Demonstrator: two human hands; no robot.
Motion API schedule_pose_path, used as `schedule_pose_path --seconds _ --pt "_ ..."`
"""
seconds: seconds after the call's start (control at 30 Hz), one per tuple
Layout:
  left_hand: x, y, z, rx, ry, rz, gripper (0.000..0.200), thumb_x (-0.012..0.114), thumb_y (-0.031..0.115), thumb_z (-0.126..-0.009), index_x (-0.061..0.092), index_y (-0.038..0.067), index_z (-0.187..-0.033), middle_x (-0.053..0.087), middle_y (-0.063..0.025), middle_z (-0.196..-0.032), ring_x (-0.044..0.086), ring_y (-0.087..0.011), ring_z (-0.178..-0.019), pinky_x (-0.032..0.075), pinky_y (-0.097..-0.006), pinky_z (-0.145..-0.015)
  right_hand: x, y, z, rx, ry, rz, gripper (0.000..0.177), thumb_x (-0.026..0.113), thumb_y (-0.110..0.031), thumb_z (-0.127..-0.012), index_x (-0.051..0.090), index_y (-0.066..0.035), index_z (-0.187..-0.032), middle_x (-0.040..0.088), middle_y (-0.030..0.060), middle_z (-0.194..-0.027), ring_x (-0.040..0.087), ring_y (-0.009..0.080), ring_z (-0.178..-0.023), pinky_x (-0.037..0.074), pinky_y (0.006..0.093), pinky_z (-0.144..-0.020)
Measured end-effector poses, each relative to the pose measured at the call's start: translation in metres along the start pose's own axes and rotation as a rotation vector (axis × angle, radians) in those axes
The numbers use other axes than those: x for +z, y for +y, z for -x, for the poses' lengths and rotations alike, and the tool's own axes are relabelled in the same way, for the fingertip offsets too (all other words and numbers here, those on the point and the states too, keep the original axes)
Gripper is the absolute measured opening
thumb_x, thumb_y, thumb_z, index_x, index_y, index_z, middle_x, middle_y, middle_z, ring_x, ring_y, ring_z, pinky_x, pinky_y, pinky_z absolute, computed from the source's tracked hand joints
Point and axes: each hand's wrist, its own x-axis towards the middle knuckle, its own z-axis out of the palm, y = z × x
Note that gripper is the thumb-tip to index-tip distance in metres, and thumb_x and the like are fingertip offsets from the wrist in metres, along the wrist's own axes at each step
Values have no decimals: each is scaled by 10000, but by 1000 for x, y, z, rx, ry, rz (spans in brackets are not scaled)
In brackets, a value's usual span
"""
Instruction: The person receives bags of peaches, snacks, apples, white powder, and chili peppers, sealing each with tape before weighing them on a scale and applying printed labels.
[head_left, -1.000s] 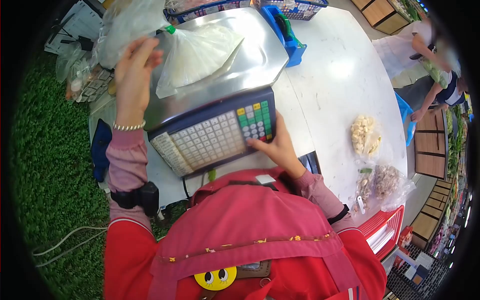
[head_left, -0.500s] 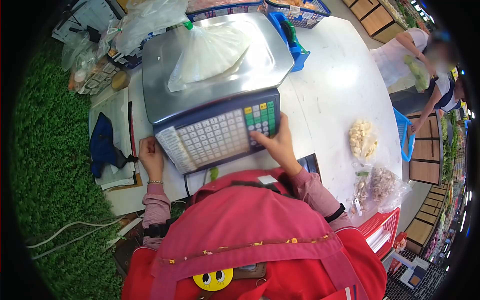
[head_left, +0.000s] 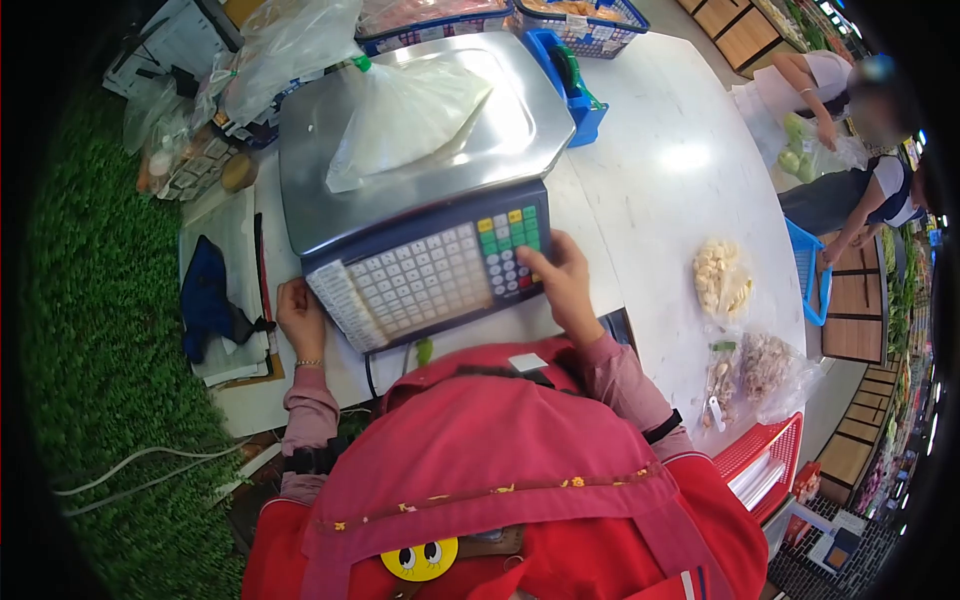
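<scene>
A scale with a metal plate (head_left: 310,190) and a keypad (head_left: 415,285) stands on the white counter. On the plate lies a clear bag of white content (head_left: 410,125), closed with green tape. My right hand (head_left: 567,285) is at the keypad's right side, its thumb on the keys by the green ones and nothing held in it. At the scale's left front corner, my left hand (head_left: 302,318) rests with its fingers curled; whether it holds something is hidden.
Blue tape dispenser (head_left: 590,120) right of the plate; baskets (head_left: 600,35) behind. Bagged pale food (head_left: 720,280), another bag (head_left: 775,375) and a red basket (head_left: 760,465) at right. Blue cloth (head_left: 208,300) on papers at left. Two people (head_left: 850,190) stand beyond the counter.
My right thumb has shifted up and right over the keys. Across the counter, one person has lowered a green bag. The view has shifted slightly.
</scene>
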Motion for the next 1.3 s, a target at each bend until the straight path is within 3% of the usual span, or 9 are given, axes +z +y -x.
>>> schedule_pose_path --seconds 0.1,0.17,0.27,0.53,0.77,1.0,1.07,1.2,1.3 --pt "-11 -7 -7 -40 -27 35 91 613 -34 -849 634 -11 -934 570 -25 -843 515 -98 -666 403 -221 -610 -31 -3 -6 11 -192 -6 456 723 -46 -819 544 25 -1232 653 91 -1082 627 155 -954 515 275 -786" --pt "-23 -6 -19 -558 -61 525 66 618 42 -886 645 23 -944 602 -18 -840 539 -78 -667 407 -217 -595 -48 -4 -9 35 -379 46 519 714 17 -786 540 27 -1274 660 89 -1101 622 164 -994 496 291 -850" --pt "-38 25 -45 -681 -4 542 82 614 99 -908 644 51 -968 602 1 -795 527 -60 -645 398 -212 -574 -50 -1 -10 28 -347 99 506 714 37 -769 559 30 -1250 662 86 -1096 626 162 -973 500 292 -840" --pt "-21 162 -115 -294 -257 793 143 657 116 -906 640 33 -1021 610 6 -815 566 -72 -708 452 -203 -650 -70 4 -43 -109 -531 169 589 744 -60 -816 490 -2 -1344 610 99 -1143 591 168 -1032 521 310 -800" --pt "64 210 -154 329 -274 221 438 743 250 -841 596 -14 -1158 647 -107 -979 604 -176 -932 468 -272 -848 -44 -27 -87 -394 38 567 492 730 -86 -791 603 -96 -1265 537 156 -1109 583 274 -997 513 359 -757" --pt "71 227 -179 -41 -606 123 274 628 222 -946 673 -42 -1009 690 -49 -862 602 -84 -726 480 -217 -659 -29 -30 -85 -849 330 788 142 750 -22 -693 610 -20 -716 469 101 -912 503 254 -890 429 350 -726" --pt "63 241 -170 -134 -588 610 319 566 246 -984 711 -23 -895 681 -17 -748 560 -65 -605 445 -217 -564 -29 -29 -81 -828 338 699 110 727 -33 -727 619 -29 -746 467 77 -928 513 212 -883 424 323 -752" --pt "51 251 -145 -82 -657 661 339 518 246 -1008 703 -30 -938 691 -40 -783 578 -65 -630 451 -215 -587 -19 -73 -67 -577 416 353 93 729 -78 -741 642 -55 -764 510 76 -879 536 193 -867 426 306 -759" --pt "51 261 -127 -70 -719 672 352 506 251 -1013 702 -32 -941 695 -43 -795 588 -66 -646 457 -220 -600 10 -113 -44 -308 -249 -244 159 753 -132 -766 636 -35 -810 544 49 -801 580 167 -754 457 272 -726"
